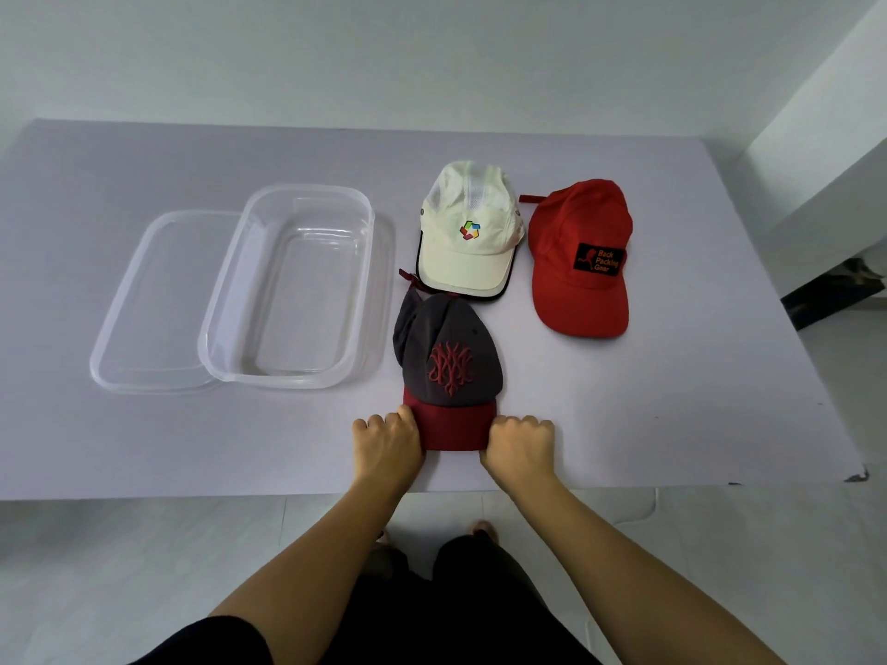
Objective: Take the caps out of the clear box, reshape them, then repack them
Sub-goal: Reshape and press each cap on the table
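Observation:
A grey cap (446, 357) with a dark red brim and red embroidery lies near the table's front edge. My left hand (386, 441) grips the brim's left side and my right hand (518, 441) grips its right side, both fists closed on it. Beyond it lies a white cap (468, 232) with a coloured logo, its brim touching the grey cap's back. A red cap (578, 256) with a black patch lies to the right. The clear box (288, 285) stands open with nothing inside, left of the caps.
The clear lid (149, 300) lies flat under and left of the box. The lilac table (672, 400) ends just behind my hands; a white wall rises at the back. A dark object (835, 290) sits on the floor at far right.

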